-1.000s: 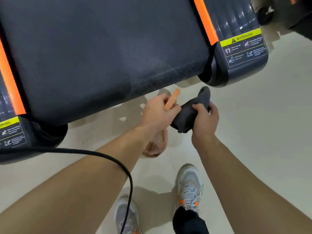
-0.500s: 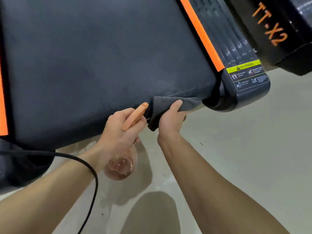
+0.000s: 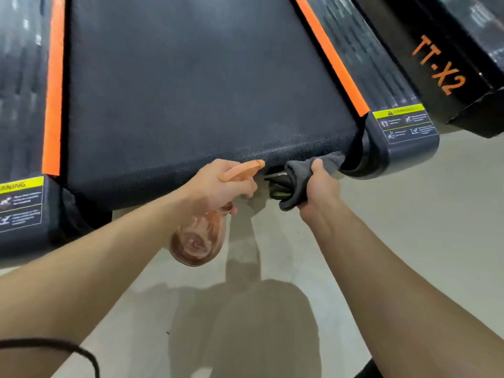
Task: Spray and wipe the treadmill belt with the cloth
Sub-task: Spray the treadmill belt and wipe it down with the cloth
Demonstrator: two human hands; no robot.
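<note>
The black treadmill belt fills the upper view, framed by orange side strips. My left hand grips an orange-tinted spray bottle by its neck, its orange nozzle pointing right along the belt's rear edge. My right hand grips a folded dark grey cloth and holds it against the belt's rear right corner, next to the black end cap.
A second black machine marked TT-X2 stands close on the right. The left end cap with a yellow warning label sits at the left. Pale floor lies below. A black cable loops at bottom left.
Both hands rose from floor level to the belt's rear edge. The cloth went from bunched between the hands to pressed at the right corner; the view moved closer and rightward.
</note>
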